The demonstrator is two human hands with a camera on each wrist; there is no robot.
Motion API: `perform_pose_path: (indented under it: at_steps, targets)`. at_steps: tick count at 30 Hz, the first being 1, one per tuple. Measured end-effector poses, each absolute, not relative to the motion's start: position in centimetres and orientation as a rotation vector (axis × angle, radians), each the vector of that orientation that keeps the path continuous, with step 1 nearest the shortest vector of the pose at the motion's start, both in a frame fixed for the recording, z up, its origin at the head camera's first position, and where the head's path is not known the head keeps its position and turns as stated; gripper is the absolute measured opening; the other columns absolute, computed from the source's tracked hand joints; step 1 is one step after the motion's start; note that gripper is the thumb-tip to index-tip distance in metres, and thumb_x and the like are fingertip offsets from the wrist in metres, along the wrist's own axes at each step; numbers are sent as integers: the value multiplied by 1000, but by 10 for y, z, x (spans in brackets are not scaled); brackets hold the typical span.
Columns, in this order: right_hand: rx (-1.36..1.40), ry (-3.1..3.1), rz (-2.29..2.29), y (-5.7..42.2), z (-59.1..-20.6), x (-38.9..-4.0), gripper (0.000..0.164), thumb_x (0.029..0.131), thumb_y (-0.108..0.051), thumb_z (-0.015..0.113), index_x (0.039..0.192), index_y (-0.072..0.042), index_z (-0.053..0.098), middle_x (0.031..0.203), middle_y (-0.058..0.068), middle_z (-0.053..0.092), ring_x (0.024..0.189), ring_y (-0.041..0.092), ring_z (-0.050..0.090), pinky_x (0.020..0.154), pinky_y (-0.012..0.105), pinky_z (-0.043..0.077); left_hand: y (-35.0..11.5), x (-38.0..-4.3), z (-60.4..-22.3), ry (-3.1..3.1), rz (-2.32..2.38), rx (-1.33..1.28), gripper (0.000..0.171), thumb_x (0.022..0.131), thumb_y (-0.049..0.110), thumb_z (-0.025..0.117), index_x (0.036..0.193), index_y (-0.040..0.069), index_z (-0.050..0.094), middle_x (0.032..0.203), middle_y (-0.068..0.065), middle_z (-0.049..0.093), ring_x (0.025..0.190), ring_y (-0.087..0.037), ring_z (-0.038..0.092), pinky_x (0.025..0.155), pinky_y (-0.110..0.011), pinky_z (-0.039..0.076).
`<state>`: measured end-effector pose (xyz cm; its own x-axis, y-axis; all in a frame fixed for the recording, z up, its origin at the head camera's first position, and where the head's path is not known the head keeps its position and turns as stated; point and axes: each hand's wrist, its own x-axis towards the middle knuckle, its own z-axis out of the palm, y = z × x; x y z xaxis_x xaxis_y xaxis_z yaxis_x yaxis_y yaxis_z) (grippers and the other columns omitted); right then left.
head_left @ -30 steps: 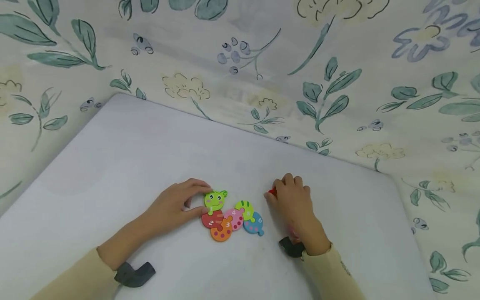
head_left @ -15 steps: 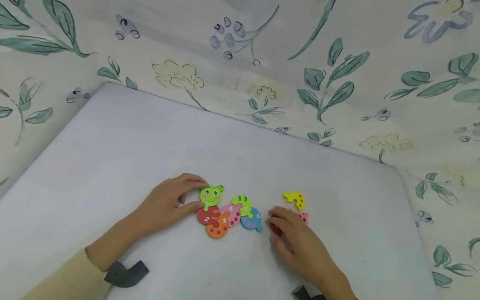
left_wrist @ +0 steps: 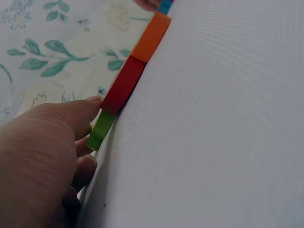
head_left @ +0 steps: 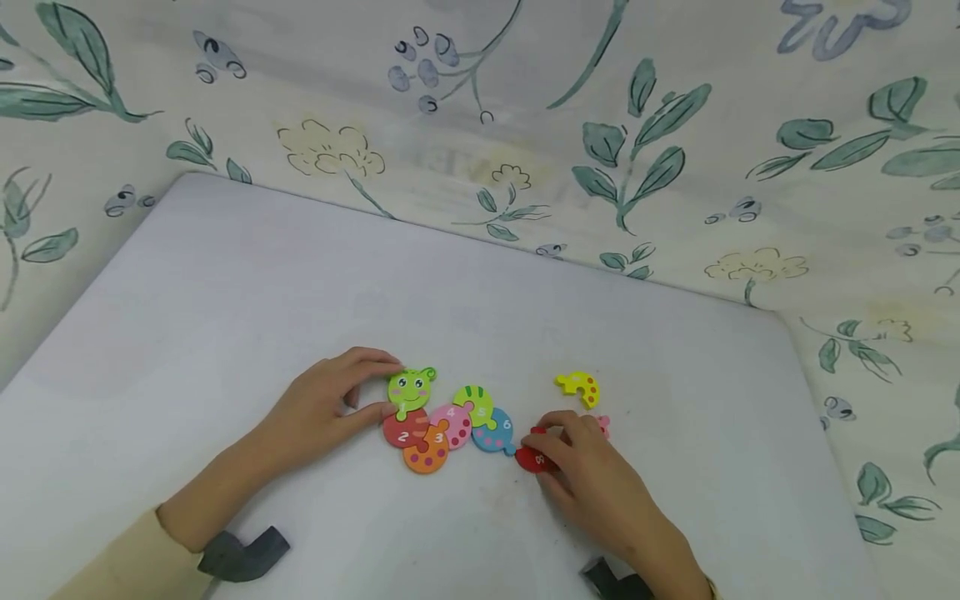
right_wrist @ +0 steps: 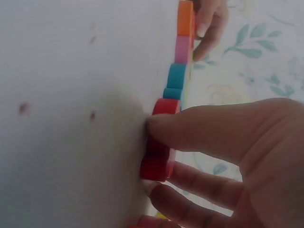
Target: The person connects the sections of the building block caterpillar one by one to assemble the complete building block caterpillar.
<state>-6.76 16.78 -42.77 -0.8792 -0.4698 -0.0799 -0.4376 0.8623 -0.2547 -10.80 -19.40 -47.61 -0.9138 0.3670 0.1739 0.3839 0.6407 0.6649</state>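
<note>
A caterpillar number puzzle lies on the white table, its pieces joined in a zigzag. Its green smiling head piece [head_left: 410, 389] is pinched at the left side between thumb and fingers of my left hand [head_left: 322, 408]. Behind the head follow a red-brown piece marked 2 [head_left: 402, 428], orange 3 [head_left: 425, 457], pink 4 [head_left: 453, 427], light green 5 [head_left: 475, 406] and blue 6 [head_left: 492, 432]. My right hand [head_left: 607, 483] grips a red puzzle piece [right_wrist: 158, 147] between thumb and fingers. That piece sits right at the blue piece's knob [head_left: 510, 450].
Beyond my right hand lies a loose yellow puzzle piece [head_left: 588, 385] with dots. A pink dotted piece [head_left: 604, 426] is partly hidden behind that hand. Dark curved straps [head_left: 243, 557] show at both wrists. Floral fabric [head_left: 465, 100] rises behind the table's back edge.
My right hand has come down from the upper right with the red piece and moved left to the blue piece, uncovering the yellow one. My left hand stays at the head piece.
</note>
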Motion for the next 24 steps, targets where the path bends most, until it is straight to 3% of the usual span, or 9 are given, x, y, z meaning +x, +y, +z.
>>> perform_pose_path:
  at_steps: [8,14,24]
  targets:
    - [-795,2882,-482,167,-429,-64,39,84,-32,90,119,-24,74,125,-6,59,112,11,55,84,29,58,-194,-108,-476,-2826,-1134,-650,53,88,27,86,137,24,68,137,6,62,72,-4,48,64,-27,42]
    - [-715,2879,-599,158,-430,-63,53,83,-35,91,127,-20,66,125,-9,61,111,5,55,85,26,57,-193,-109,-477,-2823,-1146,-658,52,89,28,86,137,25,67,136,7,62,72,-4,48,63,-26,42]
    - [-733,2924,-609,151,-435,-59,52,82,-37,91,124,-18,68,119,-11,62,110,5,55,84,24,56,-195,-108,-478,-2801,-1142,-670,52,89,27,86,137,25,67,137,7,62,72,-4,48,63,-26,41]
